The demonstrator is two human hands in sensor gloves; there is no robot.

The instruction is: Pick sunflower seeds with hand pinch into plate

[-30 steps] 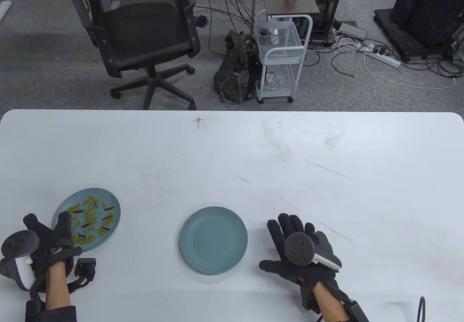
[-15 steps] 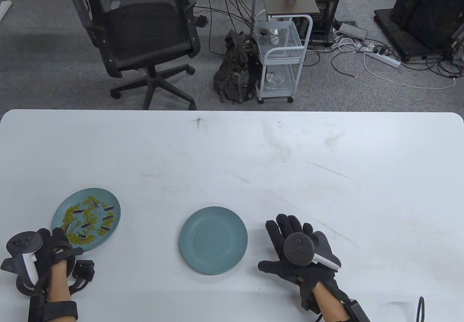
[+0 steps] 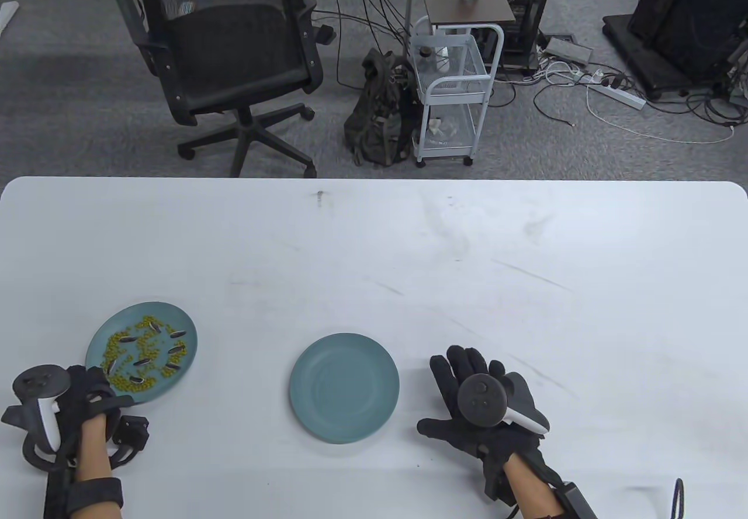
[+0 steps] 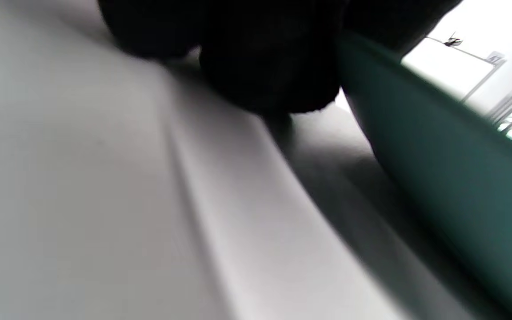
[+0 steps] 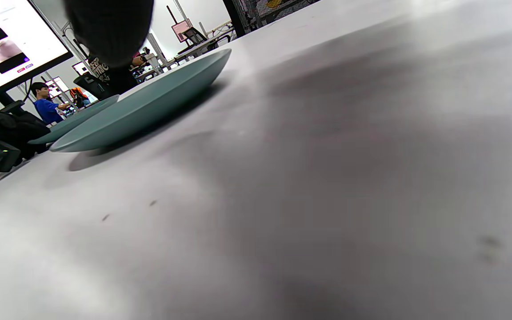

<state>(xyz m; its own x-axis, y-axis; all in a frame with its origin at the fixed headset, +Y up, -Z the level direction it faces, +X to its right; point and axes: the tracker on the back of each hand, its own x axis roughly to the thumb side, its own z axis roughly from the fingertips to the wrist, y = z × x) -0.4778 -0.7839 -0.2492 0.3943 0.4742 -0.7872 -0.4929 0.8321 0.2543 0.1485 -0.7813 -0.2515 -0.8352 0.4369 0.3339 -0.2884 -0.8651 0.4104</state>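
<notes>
A teal plate (image 3: 187, 343) at the near left holds several dark striped sunflower seeds (image 3: 141, 362) mixed with small yellow-green beans. An empty teal plate (image 3: 344, 387) sits at the near middle. My left hand (image 3: 93, 387) is curled against the seed plate's near-left rim. In the left wrist view its gloved fingers (image 4: 265, 58) touch that rim (image 4: 438, 146). My right hand (image 3: 461, 376) lies flat and spread on the table, just right of the empty plate and apart from it. The right wrist view shows the empty plate (image 5: 149, 106) edge-on.
The white table (image 3: 409, 262) stretches wide behind and right of the plates. A small black wrist camera (image 3: 131, 431) sits by my left forearm. An office chair (image 3: 228, 57) and a wire cart (image 3: 453, 92) stand on the floor beyond the far edge.
My left hand has drawn back from over the seed plate and curled at its near-left rim. The plate shifted slightly right. The right hand has stayed put.
</notes>
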